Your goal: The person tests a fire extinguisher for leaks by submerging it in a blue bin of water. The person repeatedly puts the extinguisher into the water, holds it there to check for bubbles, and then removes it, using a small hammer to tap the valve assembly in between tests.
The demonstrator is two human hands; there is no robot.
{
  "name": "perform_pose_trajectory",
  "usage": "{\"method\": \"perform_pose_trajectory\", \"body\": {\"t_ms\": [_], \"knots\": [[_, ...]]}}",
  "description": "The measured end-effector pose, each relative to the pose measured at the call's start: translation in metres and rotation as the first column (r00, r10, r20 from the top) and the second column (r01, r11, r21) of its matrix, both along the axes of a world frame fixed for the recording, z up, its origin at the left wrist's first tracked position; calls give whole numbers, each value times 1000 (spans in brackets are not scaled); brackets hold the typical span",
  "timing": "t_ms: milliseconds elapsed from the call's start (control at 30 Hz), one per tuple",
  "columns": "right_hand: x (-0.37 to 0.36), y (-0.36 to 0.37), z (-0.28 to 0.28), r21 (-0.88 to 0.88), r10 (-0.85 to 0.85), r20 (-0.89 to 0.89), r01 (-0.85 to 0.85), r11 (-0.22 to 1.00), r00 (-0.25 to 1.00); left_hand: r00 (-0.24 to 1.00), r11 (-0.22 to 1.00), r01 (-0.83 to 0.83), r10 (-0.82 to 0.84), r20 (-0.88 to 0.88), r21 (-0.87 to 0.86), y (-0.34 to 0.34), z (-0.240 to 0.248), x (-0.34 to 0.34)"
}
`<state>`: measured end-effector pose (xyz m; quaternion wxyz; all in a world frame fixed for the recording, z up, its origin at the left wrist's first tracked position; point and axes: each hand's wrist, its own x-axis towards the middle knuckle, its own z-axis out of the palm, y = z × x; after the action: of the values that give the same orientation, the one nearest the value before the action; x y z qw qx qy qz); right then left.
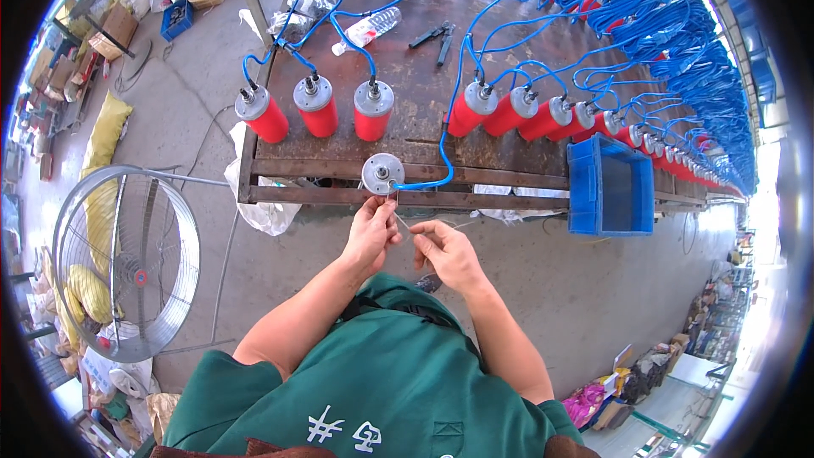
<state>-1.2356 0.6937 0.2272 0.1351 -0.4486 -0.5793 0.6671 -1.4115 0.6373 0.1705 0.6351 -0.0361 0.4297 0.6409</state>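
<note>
Two at work in head view: left hand (370, 233) and right hand (451, 256), below a round metal disc (371, 173).
Left narrowed to a pinch on a thin pale strand (402, 221) at the disc's lower edge; right curled near the strand, cannot tell whether gripping it. Disc over the front rails (322, 195) of the bench (415, 102), blue cable (428, 184) at its right side. Behind, red cylinders (320, 121) with metal tops.
</note>
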Motion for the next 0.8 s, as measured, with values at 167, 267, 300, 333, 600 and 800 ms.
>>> {"method": "perform_pose_trajectory", "body": {"t_ms": [167,267,300,333,600,800], "knots": [[-18,30,2,610,98,205,-206,765,974,996,990,9,3,87,-140,1,26,-3],[-33,46,-6,708,118,360,-353,612,926,986,983,99,-76,147,-157,-1,25,-9],[-37,48,-11,677,103,434,-400,618,895,983,977,130,-105,150,-170,-2,25,-11],[-38,50,-19,678,102,434,-399,617,895,979,970,161,-133,154,-182,-2,25,-12],[-43,51,-44,656,112,287,-280,701,951,981,984,134,-115,157,-117,-3,14,-16],[-44,21,-2,747,-82,150,-59,662,985,945,989,134,-146,-293,-61,-10,4,-14]]}}
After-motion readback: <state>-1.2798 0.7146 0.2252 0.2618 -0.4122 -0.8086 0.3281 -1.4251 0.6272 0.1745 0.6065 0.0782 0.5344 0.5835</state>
